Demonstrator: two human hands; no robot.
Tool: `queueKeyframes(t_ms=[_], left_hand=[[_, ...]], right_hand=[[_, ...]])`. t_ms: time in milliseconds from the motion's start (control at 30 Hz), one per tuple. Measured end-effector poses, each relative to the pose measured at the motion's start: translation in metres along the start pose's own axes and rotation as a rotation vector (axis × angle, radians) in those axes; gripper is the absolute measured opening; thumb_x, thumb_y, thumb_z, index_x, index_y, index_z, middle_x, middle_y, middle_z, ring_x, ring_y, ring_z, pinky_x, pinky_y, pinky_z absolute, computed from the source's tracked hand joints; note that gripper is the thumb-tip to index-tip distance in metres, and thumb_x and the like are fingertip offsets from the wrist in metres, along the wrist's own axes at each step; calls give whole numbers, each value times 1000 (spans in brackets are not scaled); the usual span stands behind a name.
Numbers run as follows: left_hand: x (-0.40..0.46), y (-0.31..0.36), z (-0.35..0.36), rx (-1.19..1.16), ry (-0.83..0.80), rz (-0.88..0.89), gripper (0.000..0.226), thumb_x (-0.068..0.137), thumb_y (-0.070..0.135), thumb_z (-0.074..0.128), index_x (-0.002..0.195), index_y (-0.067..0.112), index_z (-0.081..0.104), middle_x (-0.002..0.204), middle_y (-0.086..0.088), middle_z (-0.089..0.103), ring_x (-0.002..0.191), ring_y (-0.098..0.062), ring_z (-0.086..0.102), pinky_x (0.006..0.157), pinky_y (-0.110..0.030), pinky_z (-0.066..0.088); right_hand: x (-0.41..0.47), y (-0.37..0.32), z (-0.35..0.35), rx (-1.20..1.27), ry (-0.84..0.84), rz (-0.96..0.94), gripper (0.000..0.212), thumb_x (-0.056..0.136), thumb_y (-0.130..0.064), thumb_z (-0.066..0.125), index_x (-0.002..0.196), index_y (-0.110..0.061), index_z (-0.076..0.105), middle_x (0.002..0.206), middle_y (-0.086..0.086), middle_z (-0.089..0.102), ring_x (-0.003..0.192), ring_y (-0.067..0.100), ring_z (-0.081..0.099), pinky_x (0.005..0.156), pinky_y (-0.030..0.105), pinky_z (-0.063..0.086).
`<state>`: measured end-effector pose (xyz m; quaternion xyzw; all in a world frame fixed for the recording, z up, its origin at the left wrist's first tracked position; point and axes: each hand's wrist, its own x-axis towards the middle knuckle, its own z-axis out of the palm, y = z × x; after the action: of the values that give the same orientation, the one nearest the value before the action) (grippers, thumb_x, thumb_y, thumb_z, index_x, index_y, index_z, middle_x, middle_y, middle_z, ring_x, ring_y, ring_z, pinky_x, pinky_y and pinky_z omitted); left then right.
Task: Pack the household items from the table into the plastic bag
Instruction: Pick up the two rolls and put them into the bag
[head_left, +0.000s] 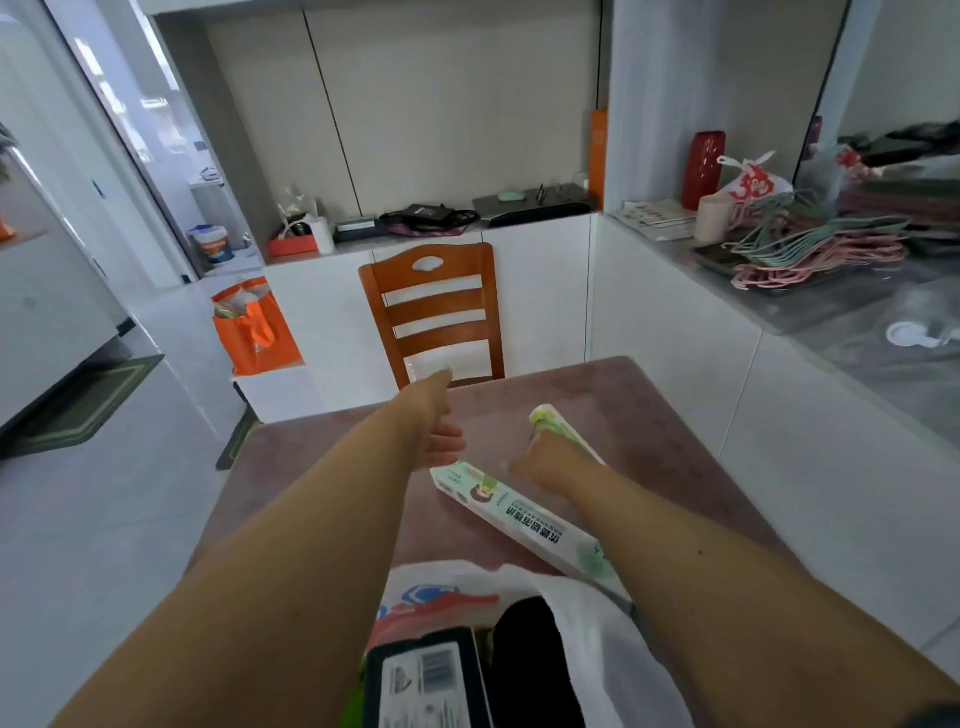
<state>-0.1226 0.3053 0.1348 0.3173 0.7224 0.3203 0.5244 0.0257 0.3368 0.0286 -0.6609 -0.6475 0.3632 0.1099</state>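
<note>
A white plastic bag (587, 623) lies open at the near edge of the pinkish table (665, 415); a dark box with a barcode label (426, 680) and a black item (530, 665) sit inside it. A long pale green box with printed characters (524, 517) lies on the table with its near end at the bag's mouth. My right hand (550, 460) is closed around a white and green packet (558, 423) farther back. My left hand (434, 421) hovers over the table with fingers apart, holding nothing, just left of the long box's far end.
A wooden chair (434, 312) stands at the table's far edge. An orange bag (254, 327) sits on a low white block to the left. On the right, a grey counter (831, 306) carries coloured hangers (815, 249), a red vase and a tied bag.
</note>
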Motion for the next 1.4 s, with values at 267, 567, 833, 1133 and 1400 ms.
queueKeyframes(t_ms=[267, 567, 833, 1133, 1400], left_hand=[[46, -28, -3, 2, 9, -127, 62, 89, 50, 56, 129, 3, 47, 104, -22, 58, 93, -37, 61, 86, -48, 56], [38, -43, 23, -236, -86, -139, 60, 80, 43, 70, 123, 8, 48, 97, -22, 68, 83, -41, 71, 75, -55, 58], [34, -42, 31, -300, -53, -90, 42, 86, 26, 69, 120, 9, 50, 94, -13, 71, 77, -27, 70, 41, -38, 55], [14, -37, 22, -388, -22, -16, 43, 86, 34, 68, 118, 8, 55, 96, -11, 72, 80, -27, 70, 52, -40, 57], [-56, -11, 10, -602, -83, 160, 46, 91, 46, 56, 114, 6, 58, 85, -9, 70, 74, -26, 69, 62, -43, 57]], right_hand=[[12, 30, 31, -264, -90, -14, 57, 77, -36, 70, 122, -5, 54, 118, 10, 62, 103, 27, 61, 72, 27, 42], [-13, -1, -10, 502, -219, -133, 33, 80, -49, 66, 93, -18, 68, 68, 2, 73, 57, 16, 68, 56, 26, 53], [14, 62, -13, -126, 239, 165, 60, 77, -64, 49, 117, -20, 56, 113, 8, 64, 98, 28, 63, 80, 34, 48], [-15, 80, -20, 260, 96, 166, 49, 80, -21, 71, 122, -3, 55, 109, 15, 65, 87, 27, 62, 66, 26, 43], [-105, -19, -107, 713, -176, -131, 41, 80, -44, 69, 100, -8, 65, 70, 7, 73, 56, 18, 67, 57, 27, 55]])
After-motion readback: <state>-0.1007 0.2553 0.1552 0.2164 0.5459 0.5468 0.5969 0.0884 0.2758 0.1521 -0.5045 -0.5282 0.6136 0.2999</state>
